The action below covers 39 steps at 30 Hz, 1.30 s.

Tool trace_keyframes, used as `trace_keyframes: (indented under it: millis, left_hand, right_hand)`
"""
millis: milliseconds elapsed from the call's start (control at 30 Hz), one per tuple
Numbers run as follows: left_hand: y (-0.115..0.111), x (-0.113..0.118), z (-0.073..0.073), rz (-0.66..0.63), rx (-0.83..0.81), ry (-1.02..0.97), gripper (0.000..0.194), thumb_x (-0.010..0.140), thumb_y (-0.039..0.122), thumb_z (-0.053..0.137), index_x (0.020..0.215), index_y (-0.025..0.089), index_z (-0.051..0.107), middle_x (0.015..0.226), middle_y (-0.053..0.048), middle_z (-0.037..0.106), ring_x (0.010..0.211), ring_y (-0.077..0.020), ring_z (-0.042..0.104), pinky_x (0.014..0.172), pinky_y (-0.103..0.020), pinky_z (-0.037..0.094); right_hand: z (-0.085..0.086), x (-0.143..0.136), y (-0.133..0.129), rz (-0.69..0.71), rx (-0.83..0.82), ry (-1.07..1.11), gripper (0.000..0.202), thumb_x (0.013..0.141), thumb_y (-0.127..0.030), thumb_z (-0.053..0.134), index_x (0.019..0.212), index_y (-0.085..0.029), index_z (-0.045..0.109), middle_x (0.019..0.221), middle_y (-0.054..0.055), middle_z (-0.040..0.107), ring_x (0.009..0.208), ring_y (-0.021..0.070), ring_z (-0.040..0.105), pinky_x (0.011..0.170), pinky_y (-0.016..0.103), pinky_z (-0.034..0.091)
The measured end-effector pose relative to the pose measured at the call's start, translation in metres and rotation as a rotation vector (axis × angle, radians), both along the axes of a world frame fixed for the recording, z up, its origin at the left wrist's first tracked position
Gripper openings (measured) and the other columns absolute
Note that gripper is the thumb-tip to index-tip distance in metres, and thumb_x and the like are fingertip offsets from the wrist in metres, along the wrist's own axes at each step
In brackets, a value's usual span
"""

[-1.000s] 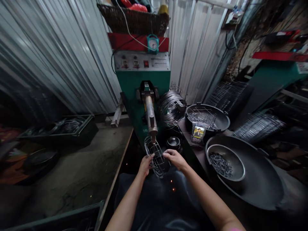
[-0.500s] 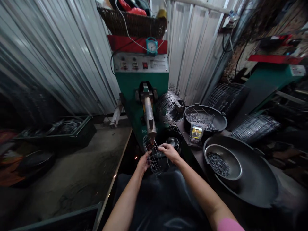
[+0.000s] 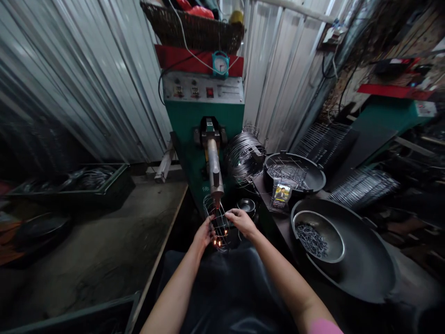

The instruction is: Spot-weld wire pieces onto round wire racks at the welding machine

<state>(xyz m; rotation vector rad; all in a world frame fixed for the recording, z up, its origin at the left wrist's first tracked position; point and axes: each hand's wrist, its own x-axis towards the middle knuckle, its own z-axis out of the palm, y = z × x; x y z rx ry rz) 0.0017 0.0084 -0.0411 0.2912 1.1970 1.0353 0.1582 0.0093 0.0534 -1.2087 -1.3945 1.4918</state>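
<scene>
a dark cloth (image 3: 229, 292) is lying across the person's lap at the near edge of the view, with both forearms reaching forward over it. the left hand (image 3: 204, 233) is gripping the left side of a small wire cage (image 3: 216, 218), its fingers (image 3: 210, 221) curling onto the wires; the right hand (image 3: 241, 221) is holding the cage's right side, with its fingers closed down over the upper wires. the wire cage is sitting between the two hands, tilted, directly under the tip of the metal electrode arm (image 3: 214, 174), and appears to be touching that tip. a few orange sparks (image 3: 217, 242) are glowing at the cage's lower edge, just beside the left hand. just behind the right hand a small dark bowl (image 3: 247, 205) is resting. to the right, on the counter (image 3: 278, 222), a large dark pan (image 3: 368, 264) is carrying a steel bowl (image 3: 318, 236) filled with small wire pieces (image 3: 310, 238). further back on the same side a second dark pan (image 3: 313, 174) is holding bent wire frames, with a small printed packet (image 3: 281, 192) leaning against its front rim. a coil of wire (image 3: 243, 157) is sitting between that pan and the green welding machine (image 3: 203, 120), from which the electrode arm is projecting. a teal clock (image 3: 220, 64) is standing on top of the machine, under a woven basket (image 3: 194, 28). to the left, well apart, a green crate (image 3: 79, 185) is standing on the floor against the corrugated metal wall (image 3: 86, 79).
</scene>
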Motion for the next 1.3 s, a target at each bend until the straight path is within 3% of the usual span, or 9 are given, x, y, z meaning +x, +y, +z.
trace_keyframes:
  millis: [100, 167, 300, 367, 433, 567, 667, 1000, 1300]
  left_hand:
    - [-0.017, -0.007, -0.008, 0.012, 0.09, 0.171, 0.06, 0.071, 0.064, 0.051, 0.103, 0.014, 0.054, 0.073, -0.006, 0.055, 0.057, -0.0167, 0.054, 0.054, -0.032, 0.048]
    - [-0.032, -0.014, -0.016, 0.045, 0.32, 0.542, 0.059, 0.075, 0.056, 0.051, 0.118, 0.016, 0.047, 0.097, -0.012, 0.057, 0.081, -0.0224, 0.059, 0.073, -0.041, 0.049]
    - [-0.048, -0.022, -0.027, -0.093, 0.987, 1.394, 0.067, 0.071, 0.022, 0.058, 0.134, 0.018, 0.033, 0.132, -0.015, 0.042, 0.122, -0.0287, 0.039, 0.104, -0.05, 0.026]
    - [-0.044, -0.022, -0.028, -0.125, 1.159, 1.626, 0.067, 0.072, 0.016, 0.056, 0.135, 0.016, 0.031, 0.135, -0.017, 0.038, 0.127, -0.0297, 0.032, 0.107, -0.053, 0.018]
    - [-0.036, -0.02, -0.028, -0.097, 1.248, 1.722, 0.063, 0.075, 0.016, 0.056, 0.133, 0.015, 0.031, 0.134, -0.018, 0.039, 0.127, -0.0302, 0.032, 0.106, -0.055, 0.018]
    - [-0.023, -0.016, -0.027, -0.039, 1.363, 1.61, 0.049, 0.08, 0.019, 0.055, 0.125, 0.017, 0.038, 0.123, -0.015, 0.049, 0.122, -0.0276, 0.039, 0.101, -0.049, 0.033]
    - [-0.024, -0.012, -0.026, -0.004, 1.326, 1.478, 0.049, 0.081, 0.024, 0.056, 0.125, 0.017, 0.037, 0.118, -0.014, 0.051, 0.119, -0.0266, 0.043, 0.096, -0.044, 0.041]
    - [-0.019, -0.009, -0.026, 0.014, 1.126, 1.308, 0.049, 0.075, 0.03, 0.062, 0.117, 0.018, 0.041, 0.112, -0.012, 0.052, 0.11, -0.0266, 0.05, 0.094, -0.045, 0.042]
    - [-0.022, -0.005, -0.017, -0.027, 1.011, 1.2, 0.041, 0.069, 0.024, 0.066, 0.105, 0.02, 0.047, 0.105, -0.008, 0.054, 0.103, -0.0248, 0.053, 0.092, -0.043, 0.042]
  right_hand:
    - [-0.006, 0.014, -0.014, 0.02, -0.037, 0.009, 0.03, 0.065, -0.043, 0.063, 0.078, -0.015, 0.063, 0.068, -0.001, 0.057, 0.064, 0.0107, 0.048, 0.065, 0.025, 0.036]
    - [-0.013, 0.025, -0.024, 0.063, -0.061, -0.022, 0.03, 0.064, -0.041, 0.066, 0.081, -0.016, 0.064, 0.071, -0.001, 0.059, 0.067, 0.0113, 0.05, 0.067, 0.026, 0.037]
    - [-0.027, 0.037, -0.04, 0.157, -0.078, -0.061, 0.029, 0.064, -0.04, 0.067, 0.078, -0.015, 0.064, 0.068, -0.001, 0.059, 0.065, 0.0117, 0.05, 0.068, 0.028, 0.038]
    - [-0.032, 0.037, -0.044, 0.16, -0.042, -0.078, 0.027, 0.065, -0.041, 0.065, 0.076, -0.016, 0.064, 0.066, -0.002, 0.058, 0.064, 0.0119, 0.049, 0.068, 0.028, 0.038]
    - [-0.034, 0.035, -0.046, 0.148, 0.004, -0.097, 0.024, 0.067, -0.04, 0.063, 0.074, -0.016, 0.062, 0.066, -0.002, 0.057, 0.065, 0.0121, 0.049, 0.068, 0.027, 0.038]
    - [-0.031, 0.029, -0.047, 0.1, 0.095, -0.106, 0.02, 0.072, -0.037, 0.058, 0.074, -0.018, 0.06, 0.067, -0.003, 0.055, 0.067, 0.0125, 0.048, 0.069, 0.026, 0.038]
    - [-0.021, 0.024, -0.043, 0.066, 0.125, -0.104, 0.019, 0.074, -0.036, 0.055, 0.074, -0.018, 0.058, 0.068, -0.002, 0.055, 0.068, 0.0128, 0.048, 0.068, 0.025, 0.038]
    - [-0.005, 0.005, -0.011, 0.028, 0.113, -0.085, 0.018, 0.071, -0.035, 0.053, 0.072, -0.017, 0.056, 0.065, -0.003, 0.051, 0.064, 0.0119, 0.046, 0.062, 0.024, 0.037]
    - [-0.006, 0.003, -0.013, -0.011, 0.055, -0.036, 0.019, 0.069, -0.036, 0.056, 0.071, -0.017, 0.056, 0.061, -0.003, 0.05, 0.06, 0.0105, 0.044, 0.06, 0.023, 0.035]
